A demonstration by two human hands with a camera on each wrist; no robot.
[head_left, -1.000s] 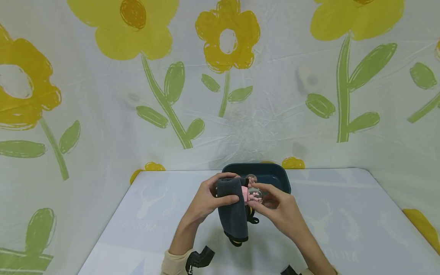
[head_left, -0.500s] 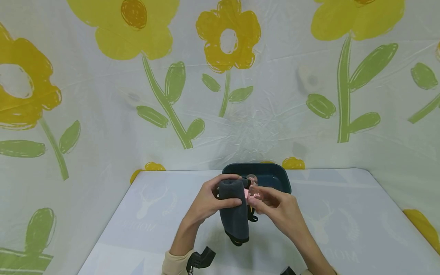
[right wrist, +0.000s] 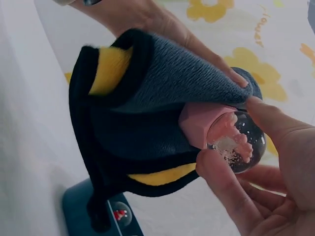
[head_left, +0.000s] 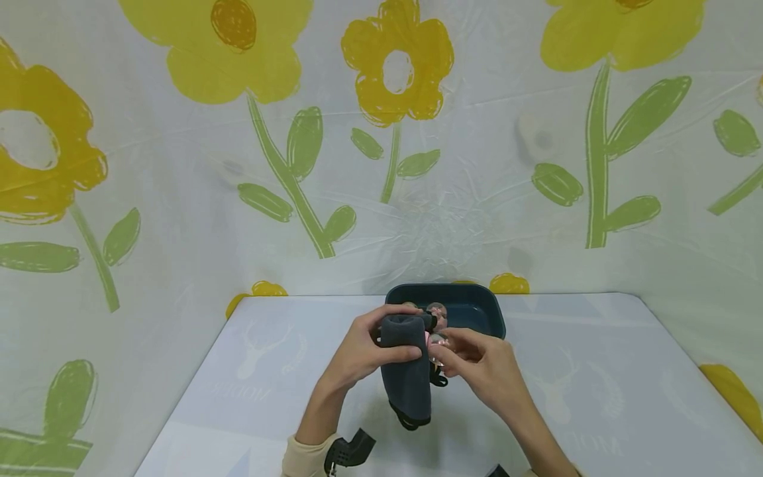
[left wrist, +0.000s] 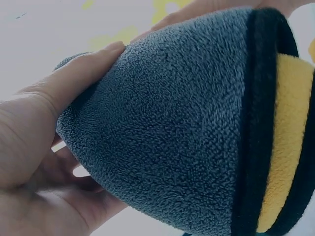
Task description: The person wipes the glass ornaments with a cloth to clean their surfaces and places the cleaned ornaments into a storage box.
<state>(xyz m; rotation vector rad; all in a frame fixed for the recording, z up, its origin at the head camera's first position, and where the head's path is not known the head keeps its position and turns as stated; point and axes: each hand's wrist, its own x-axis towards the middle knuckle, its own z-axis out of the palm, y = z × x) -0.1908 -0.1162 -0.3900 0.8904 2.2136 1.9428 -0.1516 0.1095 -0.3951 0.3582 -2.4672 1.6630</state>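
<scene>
My left hand (head_left: 366, 348) grips a folded grey-blue towel (head_left: 405, 381) with black edging and a yellow inner side, thumb across its front. The fleecy towel (left wrist: 167, 118) fills most of the left wrist view. My right hand (head_left: 491, 368) pinches a small snow globe (right wrist: 241, 140) between thumb and fingers. It has a clear dome with pink shapes and pale grains inside, and a faceted pink base (right wrist: 194, 123). That base lies within the towel's fold, against the cloth; the dome sticks out toward my right fingers.
Behind the hands, a dark teal tray (head_left: 491, 308) stands at the table's back edge. Another clear-domed globe (head_left: 437, 310) sits in it, partly covered by the towel and hand. A flower-printed curtain (head_left: 477, 165) hangs behind the white table (head_left: 596, 371).
The snow globe has turned a little in my right fingers, which have shifted around its dome. My left hand and the towel have moved slightly downward, uncovering a bit of a dome in the tray.
</scene>
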